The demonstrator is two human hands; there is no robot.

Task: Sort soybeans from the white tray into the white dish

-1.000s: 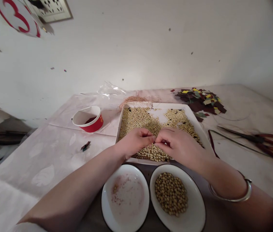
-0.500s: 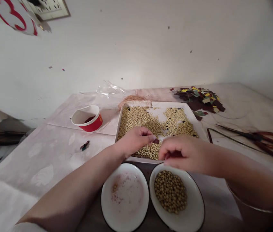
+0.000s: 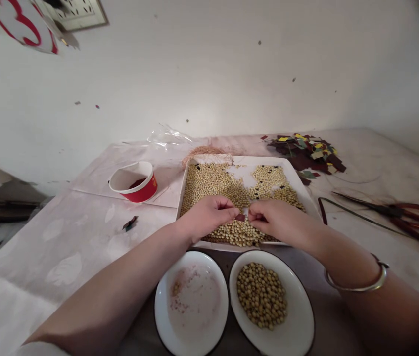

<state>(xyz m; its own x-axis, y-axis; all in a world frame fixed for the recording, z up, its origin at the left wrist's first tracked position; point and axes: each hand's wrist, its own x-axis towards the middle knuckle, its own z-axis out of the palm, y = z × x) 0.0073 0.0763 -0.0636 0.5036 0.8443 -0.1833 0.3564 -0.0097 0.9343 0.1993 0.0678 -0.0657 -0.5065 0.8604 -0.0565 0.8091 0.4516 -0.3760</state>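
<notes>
Over a white tray [image 3: 310, 198] of pale round beads, my left hand [image 3: 211, 215] pinches a small dark red piece [image 3: 240, 217] between thumb and fingertips. My right hand [image 3: 278, 217] is closed just to the right of that piece, fingertips pressed together; whatever they hold is too small to make out. Below the tray stand two white bowls. The left bowl [image 3: 194, 326] has pinkish crumbs in it, and the right bowl [image 3: 298, 326] holds a heap of darker beads [image 3: 261, 295].
A red and white paper cup [image 3: 146, 190] stands at the left, near small dark scraps [image 3: 130, 223]. Behind the tray are clear plastic [image 3: 170, 138] and reddish fibres [image 3: 205, 152]. Coloured scraps [image 3: 311, 151] are heaped at the back right; scissors [image 3: 395, 210] lie at the right.
My right hand has moved up and away from the right bowl's rim to beside the red piece, and its fingers have drawn together. My left hand has stayed almost still.
</notes>
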